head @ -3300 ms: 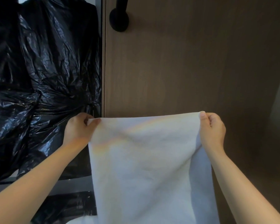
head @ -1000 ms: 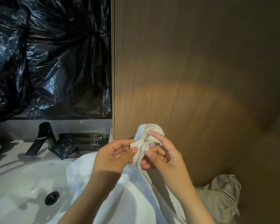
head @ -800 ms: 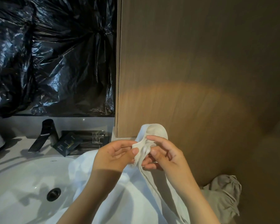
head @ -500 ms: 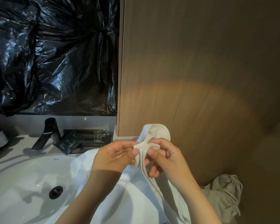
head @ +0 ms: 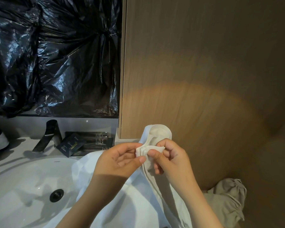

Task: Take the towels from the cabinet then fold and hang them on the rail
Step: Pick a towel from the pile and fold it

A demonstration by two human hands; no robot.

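Seen from the head camera, the left hand [head: 120, 160] and the right hand [head: 173, 159] are close together in front of the wooden panel [head: 204, 71]. Both have curled fingers and pinch the gathered top edge of the white towel [head: 156, 134]. A small loop of it stands up above the fingers. The rest hangs down between the two forearms and lies over the right side of the sink [head: 20, 191].

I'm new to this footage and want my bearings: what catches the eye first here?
At centre, the left hand and right hand pinch the bunched top of a white towel, which drapes down over the white sink. Crinkled black plastic fills the upper left, beside a tall wooden panel.
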